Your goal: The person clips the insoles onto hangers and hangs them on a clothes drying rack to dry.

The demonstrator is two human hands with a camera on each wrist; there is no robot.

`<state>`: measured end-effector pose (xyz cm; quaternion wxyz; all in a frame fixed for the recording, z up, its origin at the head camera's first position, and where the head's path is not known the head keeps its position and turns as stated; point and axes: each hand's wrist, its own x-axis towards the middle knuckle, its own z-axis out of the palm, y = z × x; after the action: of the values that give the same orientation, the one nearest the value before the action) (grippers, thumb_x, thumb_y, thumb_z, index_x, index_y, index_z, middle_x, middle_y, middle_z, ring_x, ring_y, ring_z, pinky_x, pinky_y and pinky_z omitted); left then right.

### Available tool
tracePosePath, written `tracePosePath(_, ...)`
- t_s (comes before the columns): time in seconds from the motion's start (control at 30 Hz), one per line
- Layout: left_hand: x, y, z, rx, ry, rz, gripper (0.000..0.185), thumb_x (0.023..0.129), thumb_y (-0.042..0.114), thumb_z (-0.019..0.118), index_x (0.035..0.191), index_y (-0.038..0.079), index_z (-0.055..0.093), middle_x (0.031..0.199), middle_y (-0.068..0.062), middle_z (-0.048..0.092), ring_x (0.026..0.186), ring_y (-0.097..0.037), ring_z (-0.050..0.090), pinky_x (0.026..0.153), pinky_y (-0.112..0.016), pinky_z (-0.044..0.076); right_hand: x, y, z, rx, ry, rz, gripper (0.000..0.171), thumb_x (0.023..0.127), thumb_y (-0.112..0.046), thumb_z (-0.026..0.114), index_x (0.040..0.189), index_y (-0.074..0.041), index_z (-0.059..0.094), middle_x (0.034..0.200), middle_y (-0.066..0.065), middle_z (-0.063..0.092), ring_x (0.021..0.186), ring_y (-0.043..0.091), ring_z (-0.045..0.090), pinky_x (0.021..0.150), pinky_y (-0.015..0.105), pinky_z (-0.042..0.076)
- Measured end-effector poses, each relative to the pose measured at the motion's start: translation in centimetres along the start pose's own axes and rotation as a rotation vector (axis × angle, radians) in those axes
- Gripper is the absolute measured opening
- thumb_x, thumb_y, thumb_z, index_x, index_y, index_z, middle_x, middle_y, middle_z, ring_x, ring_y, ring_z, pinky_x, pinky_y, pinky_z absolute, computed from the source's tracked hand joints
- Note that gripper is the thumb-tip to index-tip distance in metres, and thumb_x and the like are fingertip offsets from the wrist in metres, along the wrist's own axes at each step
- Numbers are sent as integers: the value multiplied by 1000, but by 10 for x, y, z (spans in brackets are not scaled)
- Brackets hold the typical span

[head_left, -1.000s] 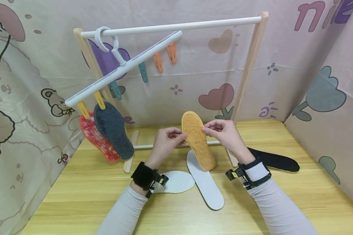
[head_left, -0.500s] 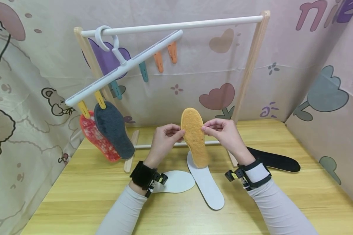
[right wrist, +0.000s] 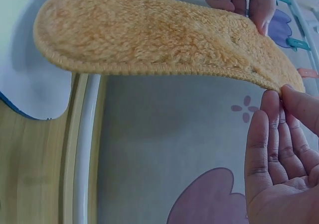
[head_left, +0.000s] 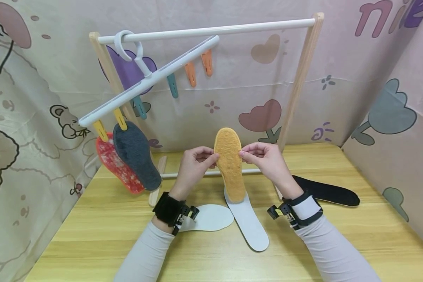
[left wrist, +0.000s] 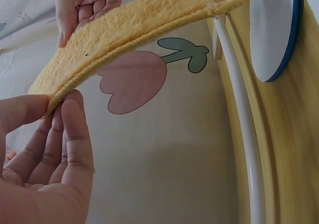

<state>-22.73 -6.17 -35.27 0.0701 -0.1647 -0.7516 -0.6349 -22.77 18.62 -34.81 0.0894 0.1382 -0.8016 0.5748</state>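
A fuzzy orange insole [head_left: 230, 164] is held upright above the table, toe end up. My left hand [head_left: 196, 162] pinches its left edge and my right hand [head_left: 262, 156] pinches its right edge. The left wrist view shows the insole [left wrist: 144, 32] from below, thumb and fingers [left wrist: 65, 129] clamped on its rim. In the right wrist view the insole [right wrist: 149, 37] arches overhead, with my right fingers [right wrist: 279, 129] at its edge. Behind stands a wooden rack with a white rail [head_left: 211, 30] and a white clip hanger [head_left: 144, 82].
A grey insole [head_left: 135, 154] and a red one [head_left: 114, 164] hang clipped at the hanger's low left end; teal and orange clips [head_left: 190, 74] hang free. Two white insoles [head_left: 248, 221] [head_left: 209, 217] and a black one [head_left: 326, 192] lie on the wooden table [head_left: 91, 235]. Patterned cloth walls surround it.
The orange insole has risen slightly and turned more upright, its heel end lifting off the white insole. Both hands keep their pinch.
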Motion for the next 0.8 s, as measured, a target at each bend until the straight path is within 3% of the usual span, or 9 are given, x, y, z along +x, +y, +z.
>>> tracePosePath(0.3, 1, 0, -7, 7, 0, 1, 14, 99, 13, 79, 106, 1, 79, 97, -15, 78, 78, -14, 73, 76, -28, 67, 1, -2, 6, 30, -10, 4, 26, 98, -21, 82, 109, 2, 77, 98, 9, 82, 83, 10, 78, 78, 24, 65)
tracePosePath(0.8, 0, -3, -19, 33, -17, 1, 16, 99, 13, 78, 106, -1, 77, 98, -18, 77, 79, -18, 73, 75, -27, 66, 5, -5, 14, 59, -49, -10, 21, 97, -15, 81, 108, 3, 77, 96, 9, 81, 80, 10, 77, 79, 31, 66)
